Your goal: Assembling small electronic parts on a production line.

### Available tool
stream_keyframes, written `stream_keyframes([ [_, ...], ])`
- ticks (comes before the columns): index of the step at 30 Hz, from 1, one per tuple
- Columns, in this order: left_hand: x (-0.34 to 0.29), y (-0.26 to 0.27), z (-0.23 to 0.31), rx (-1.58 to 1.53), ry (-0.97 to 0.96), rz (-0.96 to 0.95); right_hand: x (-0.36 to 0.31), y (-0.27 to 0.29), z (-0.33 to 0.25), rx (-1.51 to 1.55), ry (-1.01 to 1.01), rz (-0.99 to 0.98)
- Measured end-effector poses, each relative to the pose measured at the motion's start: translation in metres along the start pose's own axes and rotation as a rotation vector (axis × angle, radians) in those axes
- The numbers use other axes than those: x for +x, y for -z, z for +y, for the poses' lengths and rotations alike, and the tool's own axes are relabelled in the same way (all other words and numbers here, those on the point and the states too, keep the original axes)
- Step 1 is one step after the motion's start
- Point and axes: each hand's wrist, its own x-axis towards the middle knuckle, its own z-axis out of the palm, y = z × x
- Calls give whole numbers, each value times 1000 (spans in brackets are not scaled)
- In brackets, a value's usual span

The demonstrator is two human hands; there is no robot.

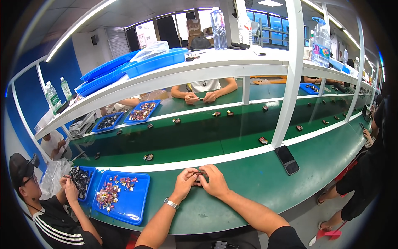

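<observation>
Over the green worktop, my left hand and my right hand come together, fingers closed around one small dark part. My fingers cover most of it, so its exact kind cannot be made out. A metal-banded watch is on my left wrist. To the left of my hands lies a blue tray with a scattered heap of small red, white and gold pieces.
A black phone lies right of my hands by a white post. Beyond a white rail, a green conveyor belt carries small assembled parts. At left, a co-worker sits beside a blue tray of black parts. Another person's hands are across the belt.
</observation>
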Motion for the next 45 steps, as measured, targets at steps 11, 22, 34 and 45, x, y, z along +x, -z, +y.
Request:
stream_keyframes([
  [11,0,2,-1,2,16,-80,0,8,1,99,-100,-79],
  [22,7,11,-3,437,-274,203,6,-5,38,114,-395,63],
  [34,7,28,5,542,-426,628,80,-28,124,-643,-181,229],
  [45,19,56,3,445,-713,985,87,-214,38,-455,-141,-204],
])
